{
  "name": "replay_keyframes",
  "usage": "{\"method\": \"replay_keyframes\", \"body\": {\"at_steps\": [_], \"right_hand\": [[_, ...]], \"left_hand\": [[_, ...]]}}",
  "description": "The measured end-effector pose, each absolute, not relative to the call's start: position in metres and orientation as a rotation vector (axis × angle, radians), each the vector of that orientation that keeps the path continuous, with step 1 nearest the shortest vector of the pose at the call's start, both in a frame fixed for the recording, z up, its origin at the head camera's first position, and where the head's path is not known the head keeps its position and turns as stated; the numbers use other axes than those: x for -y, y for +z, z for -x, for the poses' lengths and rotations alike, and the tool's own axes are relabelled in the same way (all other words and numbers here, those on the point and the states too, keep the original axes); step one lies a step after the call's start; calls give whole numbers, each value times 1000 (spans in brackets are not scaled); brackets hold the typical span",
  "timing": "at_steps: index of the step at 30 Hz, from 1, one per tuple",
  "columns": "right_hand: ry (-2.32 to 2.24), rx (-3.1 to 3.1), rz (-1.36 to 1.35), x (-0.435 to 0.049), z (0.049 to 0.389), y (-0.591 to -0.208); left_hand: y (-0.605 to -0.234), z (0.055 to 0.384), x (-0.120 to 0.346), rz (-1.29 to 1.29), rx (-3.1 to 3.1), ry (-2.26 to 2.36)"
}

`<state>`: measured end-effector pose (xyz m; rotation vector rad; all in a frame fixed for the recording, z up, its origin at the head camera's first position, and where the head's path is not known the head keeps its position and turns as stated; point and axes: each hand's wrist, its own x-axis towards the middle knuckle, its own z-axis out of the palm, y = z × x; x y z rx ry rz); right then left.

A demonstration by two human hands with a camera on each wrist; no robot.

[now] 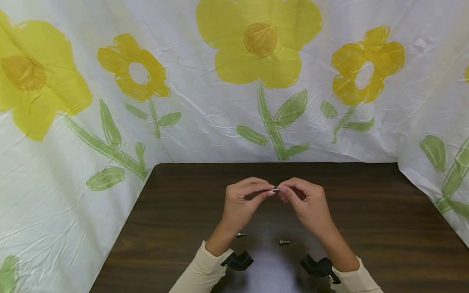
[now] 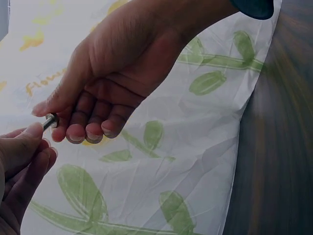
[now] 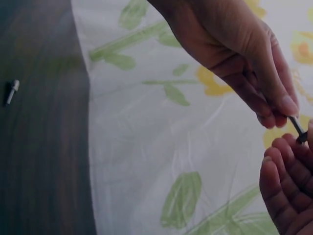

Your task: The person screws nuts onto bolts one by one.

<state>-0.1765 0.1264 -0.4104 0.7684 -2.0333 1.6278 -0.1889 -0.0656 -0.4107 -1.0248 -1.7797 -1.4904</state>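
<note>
Above the far half of the table, both hands meet at a small metal bolt (image 1: 275,189). The left hand (image 1: 241,203) pinches its shank between thumb and fingertips. At the wider end, the right hand (image 1: 308,204) grips it with thumb and index finger. In the left wrist view a round head or nut (image 2: 53,119) shows at the right hand's fingertips; which of the two it is, I cannot tell. The right wrist view shows the bare shank (image 3: 295,124) between the hands. Two more small bolts (image 1: 284,242) (image 1: 241,235) lie on the table below the hands.
The dark wood-grain table (image 1: 170,222) has a white curtain (image 1: 204,128) with yellow flowers along its back and sides. Each wrist carries a black camera mount (image 1: 238,261). In the right wrist view, one bolt (image 3: 12,92) lies on the tabletop.
</note>
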Motion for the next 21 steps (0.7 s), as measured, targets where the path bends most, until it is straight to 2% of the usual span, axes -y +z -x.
{"method": "replay_keyframes", "body": {"at_steps": [21], "right_hand": [[1730,2161,-446,-116,163,-406]], "left_hand": [[-412,185,58,1067,1754,-1489]]}}
